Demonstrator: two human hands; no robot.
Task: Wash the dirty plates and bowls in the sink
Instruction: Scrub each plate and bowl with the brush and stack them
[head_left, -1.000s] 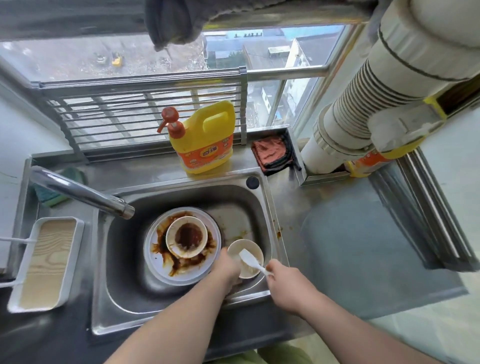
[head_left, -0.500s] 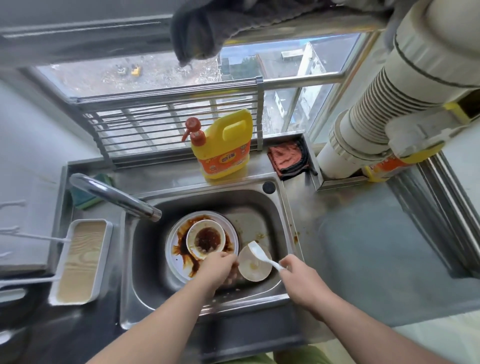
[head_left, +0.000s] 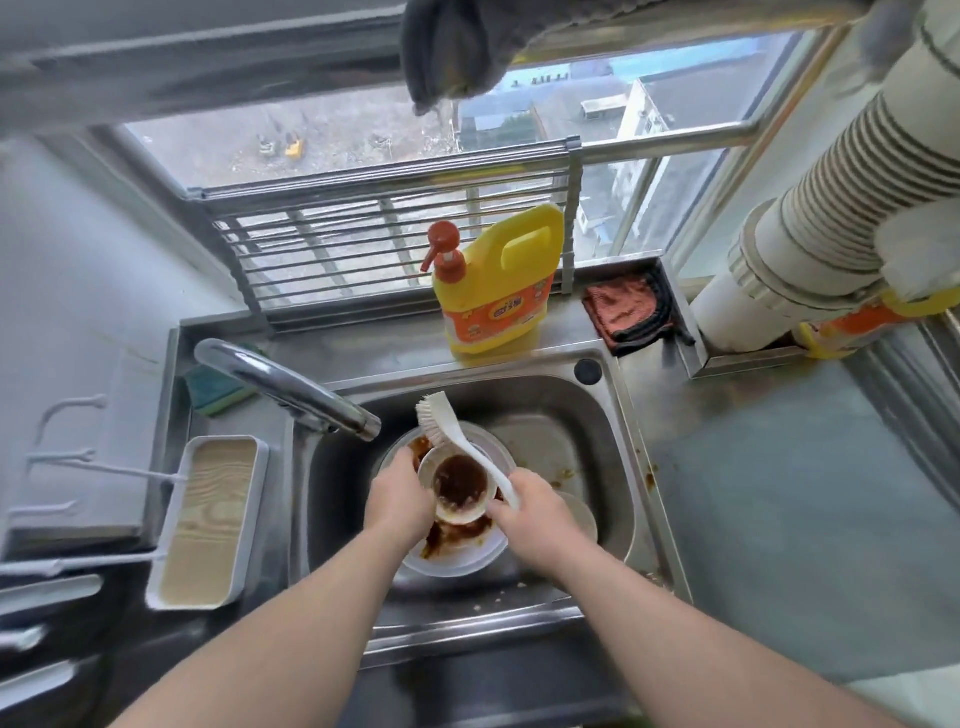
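Observation:
A white plate (head_left: 467, 558) smeared with brown sauce lies in the steel sink (head_left: 587, 415). On it sits a small white bowl (head_left: 460, 486) with dark sauce inside. My left hand (head_left: 397, 499) grips the bowl's left rim. My right hand (head_left: 527, 506) holds the handle of a white dish brush (head_left: 447, 426), whose bristle head points up and away over the plate's far edge. A second small white bowl (head_left: 584, 512) lies to the right, mostly hidden behind my right hand.
The faucet (head_left: 291, 389) reaches over the sink from the left. A yellow detergent bottle (head_left: 498, 286) stands behind the sink, a red cloth (head_left: 623, 309) to its right, a green sponge (head_left: 218, 395) by the faucet base. A white tray (head_left: 208, 519) sits at left. Counter (head_left: 779, 493) extends right.
My left hand moved from the plate's near edge to the sauce bowl and took hold of it. My right hand swung the brush from the small right bowl up over the plate.

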